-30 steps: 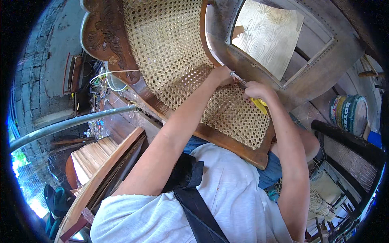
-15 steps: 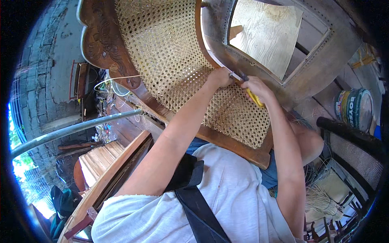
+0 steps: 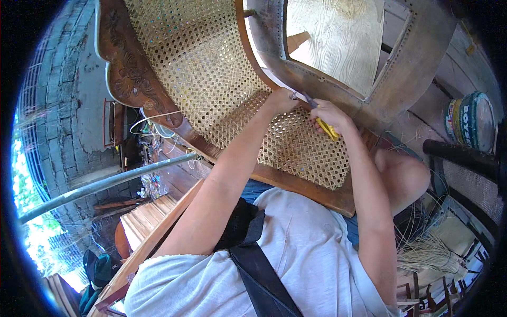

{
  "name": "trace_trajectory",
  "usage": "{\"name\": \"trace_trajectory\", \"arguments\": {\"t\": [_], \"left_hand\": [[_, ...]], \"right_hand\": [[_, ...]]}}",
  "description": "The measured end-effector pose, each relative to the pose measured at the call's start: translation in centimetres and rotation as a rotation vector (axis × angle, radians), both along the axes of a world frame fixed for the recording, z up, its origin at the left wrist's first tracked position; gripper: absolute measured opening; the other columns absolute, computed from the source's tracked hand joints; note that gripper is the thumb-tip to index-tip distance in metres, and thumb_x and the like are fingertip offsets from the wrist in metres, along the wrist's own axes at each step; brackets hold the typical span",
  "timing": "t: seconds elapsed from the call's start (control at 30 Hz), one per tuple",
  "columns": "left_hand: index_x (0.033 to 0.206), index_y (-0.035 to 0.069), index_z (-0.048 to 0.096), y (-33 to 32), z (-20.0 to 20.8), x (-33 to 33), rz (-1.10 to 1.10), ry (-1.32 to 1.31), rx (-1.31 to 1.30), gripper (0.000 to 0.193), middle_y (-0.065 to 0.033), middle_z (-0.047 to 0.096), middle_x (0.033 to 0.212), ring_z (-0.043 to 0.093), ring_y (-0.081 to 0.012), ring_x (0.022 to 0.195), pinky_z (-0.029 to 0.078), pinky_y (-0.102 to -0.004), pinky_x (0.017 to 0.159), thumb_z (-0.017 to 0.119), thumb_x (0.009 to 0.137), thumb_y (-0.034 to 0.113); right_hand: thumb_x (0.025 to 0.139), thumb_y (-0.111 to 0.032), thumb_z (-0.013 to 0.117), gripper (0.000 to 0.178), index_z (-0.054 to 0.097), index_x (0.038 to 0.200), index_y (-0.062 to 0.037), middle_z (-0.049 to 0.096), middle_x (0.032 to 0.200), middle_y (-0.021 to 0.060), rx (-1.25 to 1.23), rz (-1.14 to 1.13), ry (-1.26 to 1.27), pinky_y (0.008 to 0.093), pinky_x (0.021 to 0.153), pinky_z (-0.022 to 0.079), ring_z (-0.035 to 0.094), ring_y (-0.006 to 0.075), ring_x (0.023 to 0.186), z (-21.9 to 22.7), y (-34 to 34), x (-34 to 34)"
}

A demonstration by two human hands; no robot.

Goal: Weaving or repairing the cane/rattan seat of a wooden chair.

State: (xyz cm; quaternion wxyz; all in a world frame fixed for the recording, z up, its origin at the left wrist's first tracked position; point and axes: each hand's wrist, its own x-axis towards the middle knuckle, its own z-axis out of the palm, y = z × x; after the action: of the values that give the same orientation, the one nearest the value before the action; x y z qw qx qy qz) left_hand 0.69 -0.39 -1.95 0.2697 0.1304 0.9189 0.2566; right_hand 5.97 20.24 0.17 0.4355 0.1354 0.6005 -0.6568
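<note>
Yellow-handled tool [image 3: 327, 128] worked at the edge of the woven cane panel [image 3: 211, 68].
Your right hand [image 3: 331, 115] closes its grip around the tool's handles near the middle of the frame; the panel fills the upper middle, in its wooden surround [image 3: 317, 194]. Your left hand [image 3: 282, 101] curls at the panel's edge, but what its grip pinches, if anything, you cannot tell. The step looks like trimming or pulling at that edge; the next move likely calls for a steady left hand and careful tool tips.
</note>
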Motion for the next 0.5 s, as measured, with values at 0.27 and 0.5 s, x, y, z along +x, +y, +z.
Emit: {"name": "trace_trajectory", "arguments": {"t": [0.27,0.5], "left_hand": [[0.082,0.003,0.068,0.8,1.7,-0.8,0.193,-0.344,-0.022,0.017,-0.0054,0.061,0.061,0.058,-0.0139,0.052,0.049,-0.0310,0.052,0.069,0.074,0.018],[0.075,0.001,0.064,3.3,2.8,-1.6,0.187,-0.465,-0.106,0.016,-0.0054,0.056,0.060,0.050,-0.0135,0.047,0.038,-0.0285,0.041,0.071,0.074,0.016]], "right_hand": [[0.085,-0.007,0.061,0.048,0.051,0.133,-0.0085,0.056,0.076,0.0037,-0.236,-0.517,-0.023,0.0253,0.045,0.047,0.056,0.0105,0.060,5.6,11.5,7.1],[0.085,-0.010,0.061,0.046,0.053,0.130,-0.0060,0.056,0.081,0.0043,-0.351,-0.724,0.044,0.0246,0.049,0.046,0.055,0.0109,0.064,4.3,13.9,9.5]]}}
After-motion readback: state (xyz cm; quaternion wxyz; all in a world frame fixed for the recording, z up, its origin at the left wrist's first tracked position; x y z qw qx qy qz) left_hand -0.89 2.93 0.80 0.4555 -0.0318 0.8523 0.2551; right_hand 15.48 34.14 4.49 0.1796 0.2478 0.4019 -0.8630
